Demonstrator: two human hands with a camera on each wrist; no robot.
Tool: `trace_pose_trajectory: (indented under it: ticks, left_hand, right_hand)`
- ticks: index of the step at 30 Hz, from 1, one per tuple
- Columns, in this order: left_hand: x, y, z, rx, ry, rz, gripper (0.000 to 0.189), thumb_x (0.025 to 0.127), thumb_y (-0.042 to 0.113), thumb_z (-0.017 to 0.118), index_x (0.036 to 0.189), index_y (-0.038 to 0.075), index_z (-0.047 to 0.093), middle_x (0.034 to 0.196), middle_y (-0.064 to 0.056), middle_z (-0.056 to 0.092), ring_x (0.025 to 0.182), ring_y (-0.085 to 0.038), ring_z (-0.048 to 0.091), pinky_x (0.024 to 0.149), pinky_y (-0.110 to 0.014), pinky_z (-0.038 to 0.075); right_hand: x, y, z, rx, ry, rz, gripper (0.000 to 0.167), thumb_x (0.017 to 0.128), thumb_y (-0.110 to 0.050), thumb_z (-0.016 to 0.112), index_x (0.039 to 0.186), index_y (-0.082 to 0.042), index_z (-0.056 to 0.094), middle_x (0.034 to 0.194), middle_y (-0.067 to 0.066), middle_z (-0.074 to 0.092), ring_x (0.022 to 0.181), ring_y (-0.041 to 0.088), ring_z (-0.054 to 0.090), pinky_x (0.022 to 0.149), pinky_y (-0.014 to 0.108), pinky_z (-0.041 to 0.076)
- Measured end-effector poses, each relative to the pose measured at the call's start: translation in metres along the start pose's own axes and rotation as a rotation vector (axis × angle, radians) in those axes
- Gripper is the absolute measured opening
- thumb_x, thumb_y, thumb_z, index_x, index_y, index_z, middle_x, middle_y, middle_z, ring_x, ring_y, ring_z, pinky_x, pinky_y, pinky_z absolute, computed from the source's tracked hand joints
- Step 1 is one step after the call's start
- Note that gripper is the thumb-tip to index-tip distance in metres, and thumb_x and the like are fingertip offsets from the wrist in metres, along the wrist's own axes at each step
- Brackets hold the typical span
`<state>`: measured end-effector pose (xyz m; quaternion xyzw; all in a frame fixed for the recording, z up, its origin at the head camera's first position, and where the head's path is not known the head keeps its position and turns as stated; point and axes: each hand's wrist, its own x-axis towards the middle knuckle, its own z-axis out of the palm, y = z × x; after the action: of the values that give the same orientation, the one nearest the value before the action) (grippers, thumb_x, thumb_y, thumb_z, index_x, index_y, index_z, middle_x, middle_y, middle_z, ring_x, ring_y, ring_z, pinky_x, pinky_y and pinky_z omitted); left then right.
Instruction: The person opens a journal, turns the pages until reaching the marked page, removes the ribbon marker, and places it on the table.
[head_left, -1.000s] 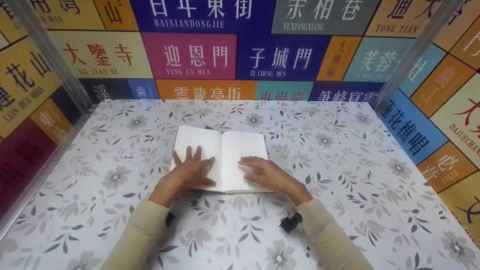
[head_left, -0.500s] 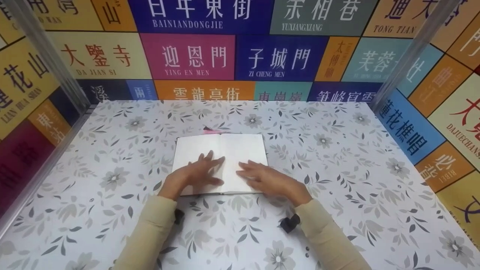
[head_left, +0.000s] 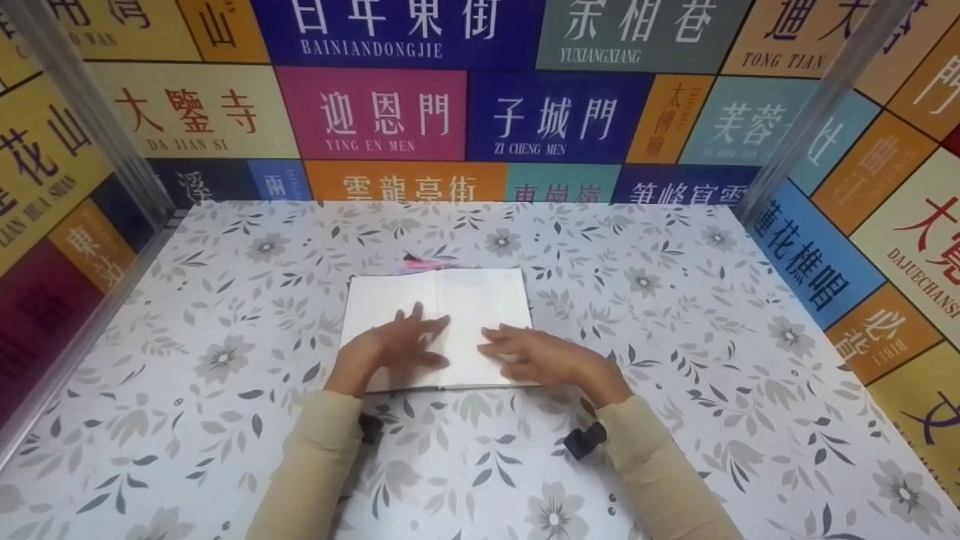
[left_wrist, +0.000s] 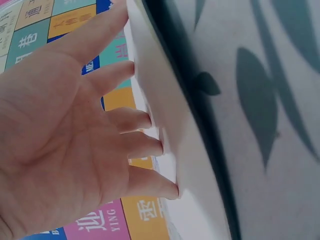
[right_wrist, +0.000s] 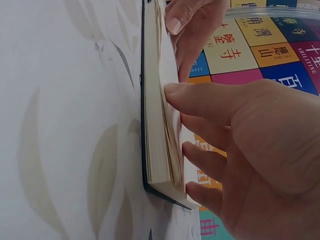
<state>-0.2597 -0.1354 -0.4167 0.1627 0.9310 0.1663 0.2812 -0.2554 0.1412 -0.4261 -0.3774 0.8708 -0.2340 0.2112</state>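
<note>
While a wall of multicoloured rectangular panels lettered in Chinese stands behind, a white tabletop printed with grey flowers and leaves spreads in front. Around mid-table lies an open book with blank white pages and a dark cover. Two beige long sleeves reach in from the near side. Left hand: fingers spread, tips on the left page, reaching the centre fold. Right hand: fingers extended, tips on the right page. Hands apart, neither gripping. Black device by right cuff. Small pink-and-black item just beyond book's far edge, unclear.
</note>
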Motion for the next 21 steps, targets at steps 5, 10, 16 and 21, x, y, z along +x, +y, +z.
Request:
trace_pose_trajectory:
  ticks: [5,10,16,21]
  left_hand:
    - [-0.0018,-0.0027,0.0003,-0.07,-0.003,-0.023,0.076,0.099,0.05,0.056,0.161,0.028,0.019,0.167,-0.02,-0.007,0.154,-0.046,-0.005,0.127,-0.058,0.004]
    - [-0.0005,-0.0023,0.0004,-0.122,0.024,-0.037,0.077,0.095,0.048,0.063,0.16,0.031,0.023,0.168,-0.016,-0.006,0.155,-0.043,-0.006,0.127,-0.058,0.003]
    - [0.0007,-0.0024,0.0014,-0.138,0.038,-0.042,0.077,0.095,0.046,0.064,0.159,0.032,0.024,0.168,-0.015,-0.005,0.155,-0.042,-0.006,0.127,-0.059,0.004]
    - [0.0007,-0.0025,0.0026,-0.137,0.041,-0.038,0.077,0.095,0.047,0.064,0.159,0.032,0.024,0.168,-0.014,-0.005,0.155,-0.042,-0.006,0.126,-0.06,0.005]
  right_hand:
    - [-0.0027,-0.0027,-0.0024,0.022,-0.031,0.045,0.06,0.097,-0.022,0.064,0.152,-0.014,0.043,0.167,0.005,0.025,0.157,0.033,0.016,0.127,0.053,0.015]
    - [-0.0031,-0.0053,-0.0026,0.007,-0.038,0.104,0.071,0.089,-0.03,0.073,0.152,-0.022,0.043,0.168,-0.003,0.021,0.158,0.027,0.013,0.129,0.049,0.012]
    - [-0.0034,-0.0048,-0.0023,-0.022,-0.031,0.096,0.072,0.088,-0.027,0.075,0.152,-0.02,0.043,0.167,-0.001,0.023,0.157,0.028,0.015,0.128,0.049,0.013]
    - [-0.0053,-0.0043,-0.0036,0.002,-0.034,0.087,0.07,0.088,-0.027,0.074,0.151,-0.019,0.044,0.167,0.001,0.024,0.157,0.03,0.015,0.128,0.051,0.013]
